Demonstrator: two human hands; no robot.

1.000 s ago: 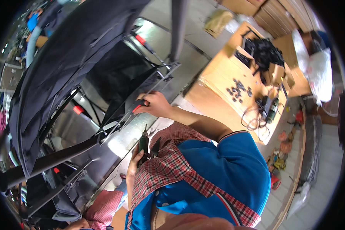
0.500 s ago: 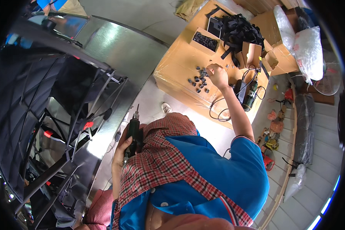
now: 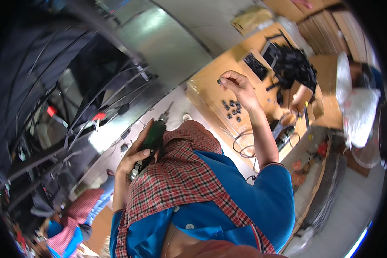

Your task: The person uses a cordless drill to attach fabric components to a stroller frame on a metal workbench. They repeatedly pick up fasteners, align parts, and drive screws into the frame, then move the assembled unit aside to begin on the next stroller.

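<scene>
My left hand (image 3: 135, 157) is wrapped round a dark green electric screwdriver (image 3: 154, 136), held close to the apron with its bit pointing up and away. Raised over the cardboard-topped stand, my right hand (image 3: 241, 89) pinches a small dark part (image 3: 219, 81) between thumb and fingertips. Just below that hand, several small black parts (image 3: 233, 108) lie loose on the cardboard surface (image 3: 204, 88). An open box of small black pieces (image 3: 254, 65) stands beyond them, beside a heap of black straps (image 3: 294, 66).
At left, a metal-topped table (image 3: 159, 47) carries a black fabric item with a tube frame (image 3: 84, 64). Cables (image 3: 244, 148) and another green tool (image 3: 284, 138) lie at the stand's right edge. Plastic bags (image 3: 360, 114) hang at far right. Another person (image 3: 69, 228) is at lower left.
My right hand has lifted off the loose parts and moved left with one small dark part pinched. The screwdriver has shifted slightly in my left hand's hold, and the whole view has turned.
</scene>
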